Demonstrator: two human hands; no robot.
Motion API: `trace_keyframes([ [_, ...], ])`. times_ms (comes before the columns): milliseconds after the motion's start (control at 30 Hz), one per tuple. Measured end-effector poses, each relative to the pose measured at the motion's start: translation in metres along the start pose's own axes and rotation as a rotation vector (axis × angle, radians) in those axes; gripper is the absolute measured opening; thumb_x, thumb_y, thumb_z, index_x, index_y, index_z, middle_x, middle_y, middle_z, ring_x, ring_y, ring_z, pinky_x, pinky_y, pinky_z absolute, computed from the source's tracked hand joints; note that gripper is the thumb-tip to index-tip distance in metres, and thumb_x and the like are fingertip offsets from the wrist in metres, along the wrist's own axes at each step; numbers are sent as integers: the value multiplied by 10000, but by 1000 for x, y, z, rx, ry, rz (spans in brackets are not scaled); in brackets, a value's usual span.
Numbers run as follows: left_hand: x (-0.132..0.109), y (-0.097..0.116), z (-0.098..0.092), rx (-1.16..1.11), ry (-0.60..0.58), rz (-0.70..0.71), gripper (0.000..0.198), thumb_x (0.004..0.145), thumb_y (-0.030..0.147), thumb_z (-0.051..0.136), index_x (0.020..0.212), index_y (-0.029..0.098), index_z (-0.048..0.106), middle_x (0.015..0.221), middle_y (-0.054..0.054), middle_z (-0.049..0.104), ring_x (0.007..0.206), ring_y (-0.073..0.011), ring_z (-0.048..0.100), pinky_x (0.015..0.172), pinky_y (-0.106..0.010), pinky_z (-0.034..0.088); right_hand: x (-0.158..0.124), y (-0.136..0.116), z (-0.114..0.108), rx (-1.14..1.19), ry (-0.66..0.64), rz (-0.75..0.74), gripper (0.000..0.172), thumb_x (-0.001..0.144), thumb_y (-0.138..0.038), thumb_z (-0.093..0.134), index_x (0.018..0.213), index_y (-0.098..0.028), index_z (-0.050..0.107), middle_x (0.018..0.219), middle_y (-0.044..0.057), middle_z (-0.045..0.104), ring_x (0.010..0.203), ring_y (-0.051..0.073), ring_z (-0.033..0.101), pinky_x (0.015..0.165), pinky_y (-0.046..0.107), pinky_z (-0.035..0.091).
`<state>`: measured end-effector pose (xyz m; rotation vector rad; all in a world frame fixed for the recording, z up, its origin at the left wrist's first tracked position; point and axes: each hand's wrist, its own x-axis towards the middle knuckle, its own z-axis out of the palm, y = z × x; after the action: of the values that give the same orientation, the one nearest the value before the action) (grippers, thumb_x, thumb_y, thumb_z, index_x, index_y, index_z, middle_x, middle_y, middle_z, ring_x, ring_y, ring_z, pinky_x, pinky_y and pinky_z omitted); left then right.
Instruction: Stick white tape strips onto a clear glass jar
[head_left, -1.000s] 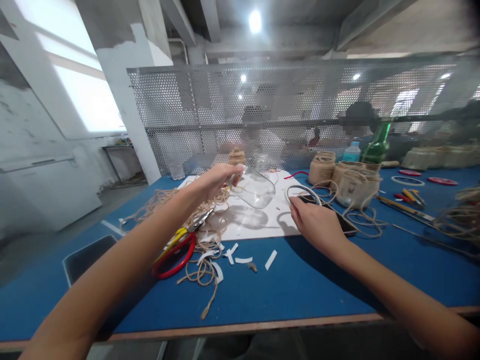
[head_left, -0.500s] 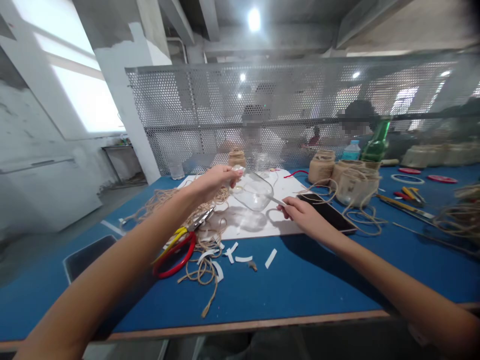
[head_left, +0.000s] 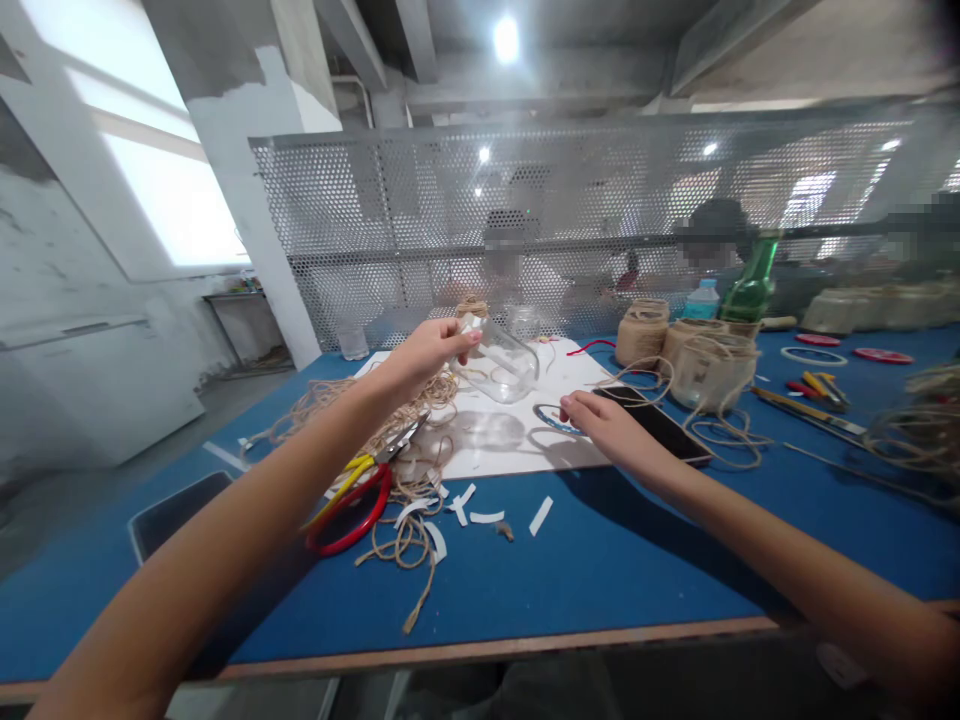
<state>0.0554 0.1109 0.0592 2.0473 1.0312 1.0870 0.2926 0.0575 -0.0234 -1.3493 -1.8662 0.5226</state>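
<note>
My left hand (head_left: 446,343) is closed around the mouth end of a clear glass jar (head_left: 514,368), which is tilted above a white sheet (head_left: 480,450). A pale strip shows along the jar's side. My right hand (head_left: 592,418), lower and to the right, pinches a thin ring that looks like a roll of tape (head_left: 551,417). The roll is apart from the jar, and its shadow falls on the sheet. Scissors (head_left: 367,485) with red and yellow handles lie open by my left forearm, on a tangle of jute twine (head_left: 409,535).
White paper scraps (head_left: 487,517) lie in front of the sheet. A dark phone or tablet (head_left: 660,430) is beside my right hand. Twine-wrapped jars (head_left: 643,335), a green bottle (head_left: 754,280) and cutters (head_left: 821,388) stand or lie to the right. A perforated metal screen (head_left: 420,200) closes the back.
My left hand has raised and tilted the jar slightly. The ring in my right hand has moved away from the jar and turned, so that its opening now shows.
</note>
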Motion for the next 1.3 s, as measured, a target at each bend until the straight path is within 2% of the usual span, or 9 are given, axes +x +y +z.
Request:
trace_keyframes([
  [200, -3, -1, 3, 28, 67, 21, 294, 749, 398, 538, 604, 145, 503, 575, 13, 484, 510, -86, 338, 541, -258, 236, 4, 4, 0, -31, 64, -25, 359, 859, -432, 330, 704, -176, 528, 673, 10, 536, 672, 156, 487, 627, 259, 342],
  [400, -3, 0, 6, -63, 39, 28, 277, 744, 355, 549, 579, 141, 490, 593, 5, 494, 591, -105, 427, 619, -258, 297, 8, 8, -2, -77, 74, -31, 340, 851, -432, 356, 716, -175, 532, 696, 17, 551, 695, 164, 497, 642, 264, 346],
  [667, -7, -4, 10, -195, 3, 60, 293, 756, 337, 527, 545, 135, 498, 577, 3, 486, 593, -103, 438, 648, -250, 329, 11, 10, -3, -48, 92, -83, 295, 852, -392, 367, 716, -175, 513, 676, 8, 541, 663, 147, 484, 622, 252, 344],
  [733, -8, -6, 11, -193, 9, 58, 295, 756, 345, 532, 550, 137, 498, 577, 6, 485, 595, -102, 438, 648, -248, 330, 11, 9, -3, -23, 61, -102, 298, 856, -370, 363, 682, -174, 505, 676, 9, 545, 666, 142, 487, 642, 255, 350],
  [833, -9, -7, 11, -193, 3, 36, 278, 752, 352, 534, 574, 140, 502, 589, 6, 482, 600, -104, 435, 641, -247, 327, 12, 6, -3, 49, -54, -105, 300, 858, -348, 365, 700, -164, 541, 741, 31, 595, 685, 138, 499, 673, 262, 366],
  [967, -12, -6, 11, -186, -10, 20, 254, 737, 351, 539, 592, 144, 509, 602, 1, 485, 600, -109, 435, 627, -248, 326, 13, 1, -5, 199, -216, -62, 269, 847, -347, 398, 802, -145, 568, 835, 72, 643, 749, 140, 532, 738, 277, 391],
  [1067, -13, -5, 12, -176, -11, 18, 250, 731, 348, 543, 590, 145, 505, 603, 2, 480, 601, -110, 435, 629, -251, 326, 15, -5, -8, 233, -303, -12, 267, 835, -348, 414, 790, -135, 569, 850, 83, 638, 791, 142, 539, 779, 284, 382],
  [1167, -14, -5, 12, -177, -15, 17, 248, 736, 339, 539, 586, 146, 497, 602, 3, 478, 602, -109, 434, 623, -250, 321, 17, -9, -9, 283, -356, 23, 214, 811, -321, 432, 771, -143, 544, 734, 38, 583, 688, 125, 506, 700, 266, 383],
  [1300, -16, -6, 11, -197, -33, 7, 245, 742, 329, 539, 588, 146, 487, 593, 3, 472, 589, -105, 427, 593, -246, 308, 21, -4, -2, 337, -358, 85, 128, 753, -222, 424, 712, -150, 521, 567, -25, 412, 534, 103, 365, 551, 241, 309],
])
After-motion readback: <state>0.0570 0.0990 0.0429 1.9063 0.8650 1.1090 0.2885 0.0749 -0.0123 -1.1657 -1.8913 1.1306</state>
